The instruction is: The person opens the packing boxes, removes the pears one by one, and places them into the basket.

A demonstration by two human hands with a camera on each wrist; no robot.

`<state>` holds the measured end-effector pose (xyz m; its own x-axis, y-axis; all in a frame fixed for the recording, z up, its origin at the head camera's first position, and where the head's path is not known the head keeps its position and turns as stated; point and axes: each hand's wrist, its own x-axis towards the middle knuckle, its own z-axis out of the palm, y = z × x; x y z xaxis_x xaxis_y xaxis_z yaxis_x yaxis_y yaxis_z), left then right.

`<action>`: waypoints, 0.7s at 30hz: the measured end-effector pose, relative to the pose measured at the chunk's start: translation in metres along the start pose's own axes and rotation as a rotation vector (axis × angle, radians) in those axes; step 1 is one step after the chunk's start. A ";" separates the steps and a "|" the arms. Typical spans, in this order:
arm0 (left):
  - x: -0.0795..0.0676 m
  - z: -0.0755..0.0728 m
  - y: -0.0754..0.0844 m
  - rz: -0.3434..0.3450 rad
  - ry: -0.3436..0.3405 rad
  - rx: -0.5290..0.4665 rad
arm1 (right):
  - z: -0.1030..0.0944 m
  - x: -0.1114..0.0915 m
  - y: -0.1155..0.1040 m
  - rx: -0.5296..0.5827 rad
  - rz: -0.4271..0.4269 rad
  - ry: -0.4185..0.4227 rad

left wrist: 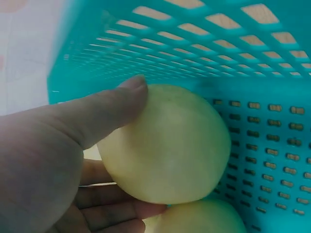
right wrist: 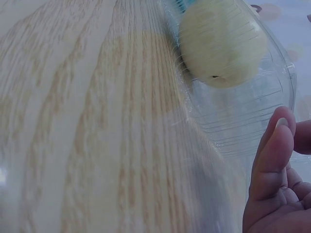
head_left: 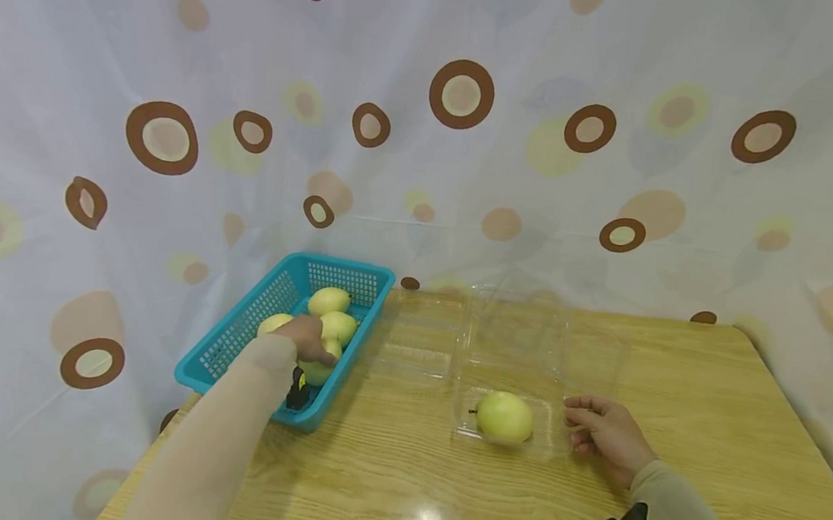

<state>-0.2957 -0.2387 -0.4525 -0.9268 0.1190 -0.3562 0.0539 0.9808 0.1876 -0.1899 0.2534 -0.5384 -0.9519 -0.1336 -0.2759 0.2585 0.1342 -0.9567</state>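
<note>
My left hand (head_left: 307, 340) reaches into a blue plastic basket (head_left: 195, 371) and grips a pale yellow pear (left wrist: 170, 145), thumb on one side and fingers curled beneath. Several other pears (head_left: 330, 301) lie around it in the basket. At the right end of a clear plastic clamshell box (head_left: 548, 411), my right hand (head_left: 610, 436) pinches the rim between thumb and fingers. One yellow-green pear (head_left: 504, 418) sits inside that box, its stem pointing left. The box's clear lid (head_left: 515, 332) stands open behind it.
More clear plastic packaging (head_left: 420, 340) lies between the basket and the box, its outline hard to see. Everything stands on a wooden table (head_left: 381, 474). A patterned curtain (head_left: 470, 173) hangs along the table's back and left side.
</note>
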 end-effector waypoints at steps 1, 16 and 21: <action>0.001 0.001 -0.001 0.002 0.002 0.010 | 0.000 0.000 0.000 0.002 -0.001 0.002; -0.001 0.000 0.013 0.022 0.016 0.057 | 0.001 0.000 0.000 0.010 0.001 0.007; 0.003 -0.003 0.009 0.037 0.015 0.078 | 0.002 -0.001 -0.001 0.004 0.004 0.006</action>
<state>-0.2996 -0.2296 -0.4489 -0.9291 0.1536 -0.3364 0.1165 0.9849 0.1279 -0.1893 0.2518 -0.5376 -0.9519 -0.1270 -0.2790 0.2628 0.1304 -0.9560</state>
